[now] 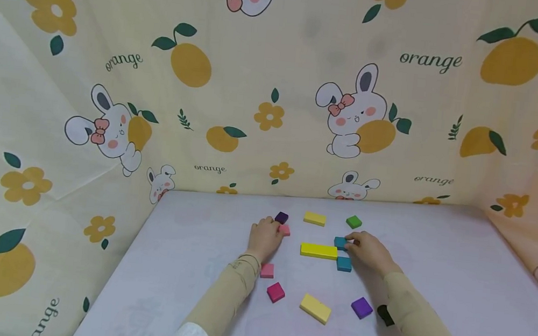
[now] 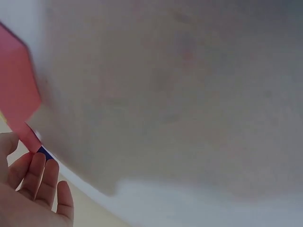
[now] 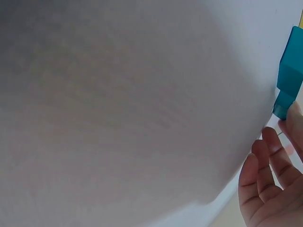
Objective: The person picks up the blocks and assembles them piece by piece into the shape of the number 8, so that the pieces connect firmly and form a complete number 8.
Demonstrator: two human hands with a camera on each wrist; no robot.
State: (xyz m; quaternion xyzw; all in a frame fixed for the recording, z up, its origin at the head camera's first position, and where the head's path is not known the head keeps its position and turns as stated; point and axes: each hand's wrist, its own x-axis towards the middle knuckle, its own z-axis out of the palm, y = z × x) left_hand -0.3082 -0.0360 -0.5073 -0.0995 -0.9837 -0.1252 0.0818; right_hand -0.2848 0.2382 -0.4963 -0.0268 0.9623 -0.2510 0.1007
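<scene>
The left hand [image 1: 264, 239] pinches a small pink block [image 1: 284, 230] between thumb and fingers; the right hand [image 1: 371, 252] pinches a teal block [image 1: 340, 243] by its right side, the other fingers loose. Both blocks are on the far half of the pale surface [image 1: 165, 288], the pink one just short of a dark purple block [image 1: 281, 218], the teal one by the right end of the long yellow block [image 1: 318, 251].

That yellow block, the longest piece, looks stiff and light; a grip across its narrow width near the middle should keep it from swinging. The shorter pale yellow block [image 1: 315, 309] nearest the person would suit the same hold.

The small pieces, such as the second teal block [image 1: 344, 264], look rigid, flat-faced and unlikely to break. Their smooth sides may slip or twist under a corner grip, so fingertips squarely on opposite sides seem best, pressing lightly so that neighbours are not nudged.
</scene>
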